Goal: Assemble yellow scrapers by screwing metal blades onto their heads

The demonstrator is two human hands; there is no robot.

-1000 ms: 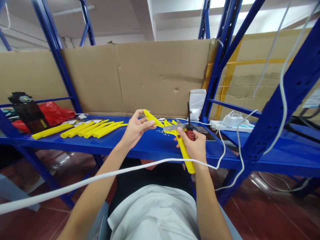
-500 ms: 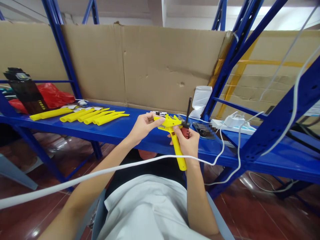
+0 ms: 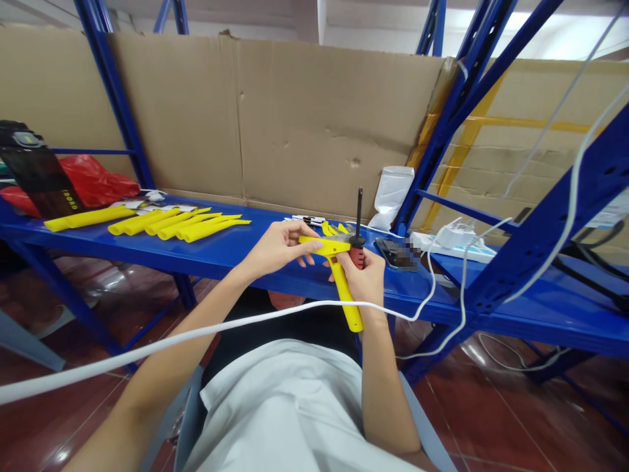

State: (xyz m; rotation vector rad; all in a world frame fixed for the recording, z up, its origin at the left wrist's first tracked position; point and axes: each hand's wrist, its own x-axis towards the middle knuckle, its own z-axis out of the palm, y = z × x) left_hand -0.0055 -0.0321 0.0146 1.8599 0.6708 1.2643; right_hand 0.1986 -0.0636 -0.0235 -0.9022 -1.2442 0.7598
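Note:
My left hand [image 3: 278, 250] pinches the left end of a yellow plastic T-shaped tool [image 3: 348, 301] between thumb and fingers. The tool's head [image 3: 326, 247] lies nearly level, and its round handle slants down toward my lap. My right hand [image 3: 367, 278] grips the tool near the joint of head and handle. Also in the right hand is a screwdriver [image 3: 359, 213] with a red-and-black handle, its dark shaft pointing up, away from the tool. Just behind the head, small yellow pieces [image 3: 334, 229] lie on the blue bench [image 3: 221, 255], partly hidden.
Several yellow handle parts [image 3: 196, 229] lie in a row on the left, by a dark bottle [image 3: 42, 174] and a red bag [image 3: 98, 182]. A phone [image 3: 394, 254] and a power strip [image 3: 472, 248] sit right. A white cable [image 3: 275, 314] crosses before my arms.
The yellow head has turned to a more level position, and its lower prong no longer shows. My left fingers have spread a little. The view has shifted slightly; the screwdriver stays in my right hand.

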